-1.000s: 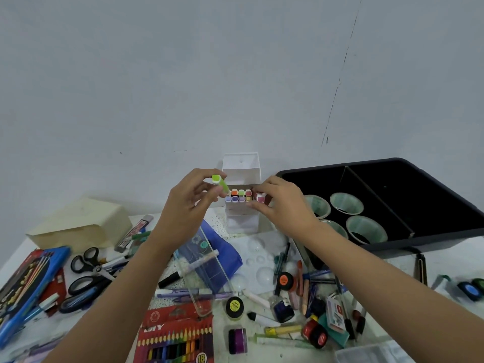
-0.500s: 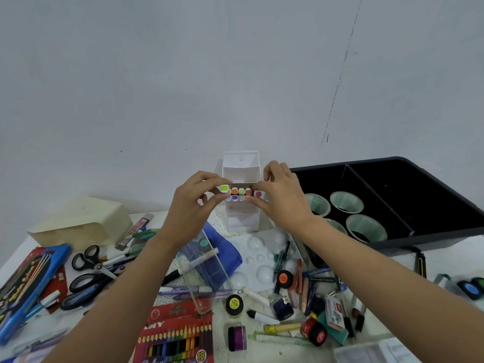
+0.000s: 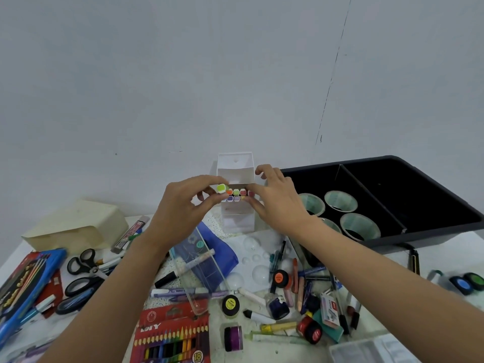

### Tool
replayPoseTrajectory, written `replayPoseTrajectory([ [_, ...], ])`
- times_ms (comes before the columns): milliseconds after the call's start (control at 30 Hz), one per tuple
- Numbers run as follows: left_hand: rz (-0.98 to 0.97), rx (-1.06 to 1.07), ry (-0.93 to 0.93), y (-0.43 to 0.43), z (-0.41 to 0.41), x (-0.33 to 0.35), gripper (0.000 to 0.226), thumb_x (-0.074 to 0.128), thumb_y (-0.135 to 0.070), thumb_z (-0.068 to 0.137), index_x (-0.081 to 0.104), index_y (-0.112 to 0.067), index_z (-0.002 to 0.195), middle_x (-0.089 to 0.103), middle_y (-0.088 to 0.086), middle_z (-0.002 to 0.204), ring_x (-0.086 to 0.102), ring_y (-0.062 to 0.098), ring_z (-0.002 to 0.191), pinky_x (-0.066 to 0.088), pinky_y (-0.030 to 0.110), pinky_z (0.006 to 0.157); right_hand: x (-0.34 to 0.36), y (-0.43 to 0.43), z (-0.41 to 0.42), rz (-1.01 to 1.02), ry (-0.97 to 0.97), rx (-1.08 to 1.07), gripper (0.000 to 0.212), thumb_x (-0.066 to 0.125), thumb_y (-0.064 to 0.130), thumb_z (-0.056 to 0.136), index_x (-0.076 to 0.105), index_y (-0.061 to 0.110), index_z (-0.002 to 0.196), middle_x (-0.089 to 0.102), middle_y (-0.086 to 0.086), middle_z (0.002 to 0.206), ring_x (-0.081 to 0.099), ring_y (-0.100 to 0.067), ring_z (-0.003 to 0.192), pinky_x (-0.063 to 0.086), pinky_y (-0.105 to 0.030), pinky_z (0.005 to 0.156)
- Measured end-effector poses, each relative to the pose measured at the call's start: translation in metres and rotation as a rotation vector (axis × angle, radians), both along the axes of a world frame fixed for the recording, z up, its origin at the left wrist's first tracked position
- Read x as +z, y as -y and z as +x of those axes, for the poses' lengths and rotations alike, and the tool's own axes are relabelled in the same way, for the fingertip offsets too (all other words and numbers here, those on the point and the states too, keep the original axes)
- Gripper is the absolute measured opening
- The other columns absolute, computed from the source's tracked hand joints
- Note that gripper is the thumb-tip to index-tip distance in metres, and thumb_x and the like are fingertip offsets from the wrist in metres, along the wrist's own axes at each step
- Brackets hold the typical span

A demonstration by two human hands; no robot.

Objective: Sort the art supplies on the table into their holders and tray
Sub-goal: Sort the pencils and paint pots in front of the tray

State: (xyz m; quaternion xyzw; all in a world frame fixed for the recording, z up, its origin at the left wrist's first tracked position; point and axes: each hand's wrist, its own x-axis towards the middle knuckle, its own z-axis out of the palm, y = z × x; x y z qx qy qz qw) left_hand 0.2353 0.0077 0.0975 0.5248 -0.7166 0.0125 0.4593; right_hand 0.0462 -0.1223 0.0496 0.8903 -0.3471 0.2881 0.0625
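Observation:
A white marker box stands upright at the back of the table with its lid flipped up. Two rows of coloured marker caps show in its mouth. My left hand pinches a lime-green marker at the box's left end, its cap level with the others. My right hand grips the box's right side, fingers curled over the top edge and front.
A black divided tray with several pale green cups sits at right. Scissors, a coloured pencil pack, a clear case, paint pots, pens and a cream box crowd the table in front.
The green marker went from tilted above the box down into the left end of the top row. My right hand slid up along the box's right side.

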Motion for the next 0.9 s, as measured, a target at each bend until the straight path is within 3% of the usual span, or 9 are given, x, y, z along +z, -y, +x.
replayPoseTrajectory([
  [67,-0.009,0.001,-0.118,-0.007,-0.005,0.003,0.019,0.077,-0.019,0.086,0.073,-0.011,0.102,0.074,-0.008,0.095,0.065,0.008,0.078,0.053,0.031,0.072,-0.001,0.000,-0.002,0.014,0.026,0.010,0.015,0.071,0.035,0.089,0.074,0.025,0.100,0.051,-0.006,0.123,0.054,-0.026,0.105,0.046,-0.042,0.071],
  [167,0.039,-0.016,-0.367,-0.008,-0.012,0.003,0.019,0.078,-0.019,0.085,0.066,-0.011,0.096,0.075,-0.001,0.095,0.072,0.023,0.079,0.056,0.049,0.076,-0.001,0.000,-0.005,0.033,0.075,0.039,0.017,0.074,0.031,0.087,0.072,0.022,0.102,0.052,-0.006,0.120,0.055,-0.024,0.101,0.048,-0.044,0.075],
  [233,0.056,-0.006,-0.434,-0.006,-0.017,0.001,0.021,0.078,-0.021,0.085,0.062,-0.011,0.093,0.075,0.002,0.092,0.074,0.025,0.078,0.055,0.056,0.076,-0.001,-0.002,-0.006,0.042,0.111,0.071,0.021,0.075,0.029,0.086,0.071,0.020,0.104,0.054,-0.006,0.118,0.057,-0.024,0.098,0.048,-0.044,0.077],
  [400,0.055,0.022,-0.544,-0.001,-0.030,-0.002,0.027,0.079,-0.018,0.085,0.056,-0.004,0.089,0.071,0.007,0.088,0.075,0.023,0.074,0.056,0.056,0.075,0.004,-0.005,-0.012,0.179,0.349,0.113,0.019,0.073,0.017,0.085,0.067,0.018,0.104,0.053,0.003,0.110,0.058,-0.012,0.088,0.050,-0.038,0.077],
  [467,0.040,0.017,-0.586,0.001,-0.035,-0.002,0.028,0.078,-0.014,0.086,0.053,-0.001,0.087,0.072,0.007,0.087,0.075,0.023,0.074,0.058,0.053,0.075,0.009,-0.004,-0.015,0.272,0.436,0.117,0.030,0.071,0.010,0.085,0.062,0.018,0.112,0.049,0.008,0.108,0.054,0.003,0.083,0.048,-0.030,0.074],
  [533,0.023,0.011,-0.624,0.004,-0.040,-0.001,0.029,0.077,-0.013,0.086,0.051,-0.002,0.089,0.072,0.009,0.088,0.076,0.024,0.076,0.061,0.046,0.075,0.013,-0.002,-0.018,0.341,0.373,0.128,0.045,0.069,0.010,0.086,0.056,0.023,0.127,0.047,0.008,0.115,0.053,0.005,0.087,0.049,-0.028,0.079],
  [667,-0.020,0.040,-0.563,0.009,-0.044,-0.007,0.020,0.076,-0.015,0.088,0.061,-0.006,0.097,0.071,0.008,0.090,0.075,0.024,0.081,0.062,0.040,0.074,0.011,0.005,-0.019,0.368,0.159,0.132,0.055,0.065,0.016,0.093,0.049,0.028,0.144,0.046,0.001,0.139,0.054,-0.016,0.117,0.049,-0.034,0.097],
  [900,-0.109,0.127,-0.372,0.015,-0.042,-0.016,0.016,0.077,-0.020,0.088,0.069,-0.008,0.095,0.069,0.004,0.088,0.072,0.024,0.078,0.062,0.037,0.072,0.006,0.011,-0.016,0.304,0.067,0.156,0.039,0.061,0.015,0.094,0.060,0.022,0.133,0.050,0.000,0.146,0.051,-0.024,0.128,0.045,-0.041,0.104],
])
